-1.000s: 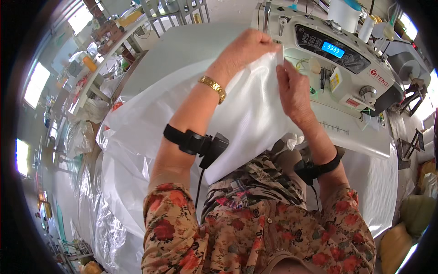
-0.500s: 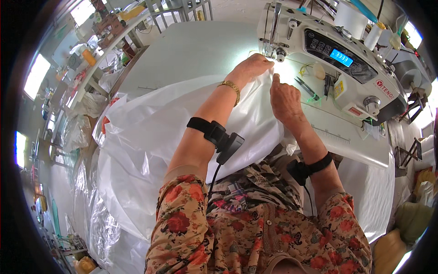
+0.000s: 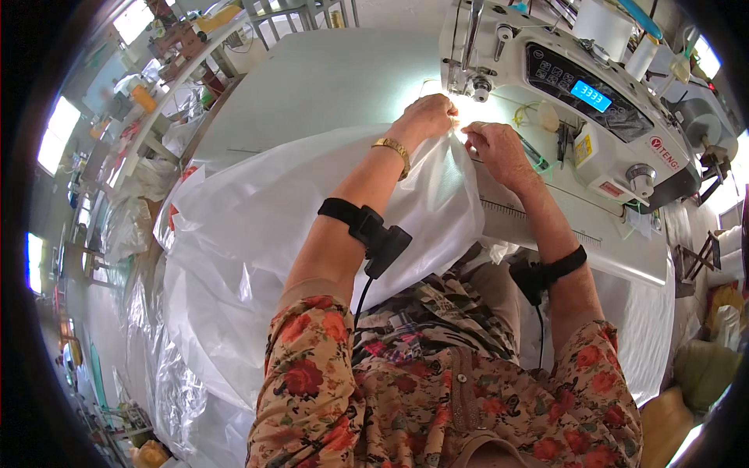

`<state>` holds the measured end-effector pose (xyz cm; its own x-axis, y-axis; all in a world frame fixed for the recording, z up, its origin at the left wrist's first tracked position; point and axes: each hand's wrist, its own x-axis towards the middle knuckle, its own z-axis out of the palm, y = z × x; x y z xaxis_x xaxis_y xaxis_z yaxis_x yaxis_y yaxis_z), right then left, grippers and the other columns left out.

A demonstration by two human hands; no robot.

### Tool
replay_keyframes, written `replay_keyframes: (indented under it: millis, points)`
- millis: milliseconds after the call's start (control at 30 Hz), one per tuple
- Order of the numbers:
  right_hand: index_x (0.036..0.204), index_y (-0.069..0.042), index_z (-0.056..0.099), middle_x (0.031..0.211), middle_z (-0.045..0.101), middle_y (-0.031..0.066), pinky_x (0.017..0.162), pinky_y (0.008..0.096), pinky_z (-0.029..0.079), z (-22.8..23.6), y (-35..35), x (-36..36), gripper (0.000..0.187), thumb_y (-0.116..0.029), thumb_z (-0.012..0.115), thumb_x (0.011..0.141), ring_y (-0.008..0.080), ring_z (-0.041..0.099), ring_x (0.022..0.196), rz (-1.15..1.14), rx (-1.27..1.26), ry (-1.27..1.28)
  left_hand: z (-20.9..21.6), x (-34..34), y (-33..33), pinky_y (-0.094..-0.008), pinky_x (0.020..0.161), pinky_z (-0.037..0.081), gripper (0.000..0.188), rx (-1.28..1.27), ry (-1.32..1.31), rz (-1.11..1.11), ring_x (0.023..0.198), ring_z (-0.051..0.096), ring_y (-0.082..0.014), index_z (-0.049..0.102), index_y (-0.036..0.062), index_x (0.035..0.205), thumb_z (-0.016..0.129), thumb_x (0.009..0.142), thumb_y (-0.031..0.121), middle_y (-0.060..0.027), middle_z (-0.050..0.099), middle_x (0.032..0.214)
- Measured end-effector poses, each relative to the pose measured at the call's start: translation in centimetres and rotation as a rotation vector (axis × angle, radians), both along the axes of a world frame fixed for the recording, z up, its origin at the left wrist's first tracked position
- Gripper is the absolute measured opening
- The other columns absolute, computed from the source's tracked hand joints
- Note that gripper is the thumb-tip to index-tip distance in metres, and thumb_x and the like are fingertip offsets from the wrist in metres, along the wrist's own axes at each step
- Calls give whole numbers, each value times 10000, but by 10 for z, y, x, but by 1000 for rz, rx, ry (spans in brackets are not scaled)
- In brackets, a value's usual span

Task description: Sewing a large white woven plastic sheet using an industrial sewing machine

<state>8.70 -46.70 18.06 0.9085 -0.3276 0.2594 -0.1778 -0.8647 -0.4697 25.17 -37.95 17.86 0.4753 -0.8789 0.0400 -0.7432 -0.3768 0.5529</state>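
Observation:
A large white, slightly see-through sheet point(image 3: 312, 187) drapes over the table and my lap, and its gathered corner rises toward the sewing head. My left hand point(image 3: 425, 118) pinches that corner just in front of the needle area of a white sewing machine point(image 3: 538, 86). Close to its right, my right hand point(image 3: 499, 152) has thumb and forefinger brought together, the other fingers curled. Glare from the machine's lamp hides what, if anything, lies between those right fingertips. The needle and presser foot are hard to make out in the brightness.
Tweezers point(image 3: 535, 156), dark snips point(image 3: 562, 142) and a pale round piece point(image 3: 548, 117) lie under the machine's arm. A ruler scale point(image 3: 503, 207) runs along the table's front. Thread cones point(image 3: 605, 31) stand behind; a cluttered bench point(image 3: 168, 117) is at the left.
My right hand has gone from a pointing forefinger to a pinch, with its forearm shifted right. The left hand has moved slightly left and still pinches the sheet.

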Motion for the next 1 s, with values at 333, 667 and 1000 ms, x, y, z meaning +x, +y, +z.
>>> replay_keyframes:
  millis: [333,667,1000]
  points:
    - [995,-92,691,1008,649,103,874,413,465,-24,-6,6,192,-197,573,887,278,592,1003,184,-352,-216,-9,-6,1,-408,820,502,186,-208,-110,169,929,655,-321,692,60,827,719,708,200,-162,692,924]
    - [1037,-86,630,1034,629,99,900,406,435,-24,16,2,204,-188,529,893,274,568,1049,39,-524,31,-4,-88,78,-437,939,423,204,-352,-341,-56,1021,588,-309,650,39,969,628,836,192,-120,638,991]
    - [947,-97,629,988,650,88,837,456,461,-27,15,7,190,-252,530,899,291,597,996,14,-441,-103,-20,-61,84,-447,1036,335,571,-288,-364,-141,1187,504,-304,524,58,1288,601,814,368,-162,563,1240]
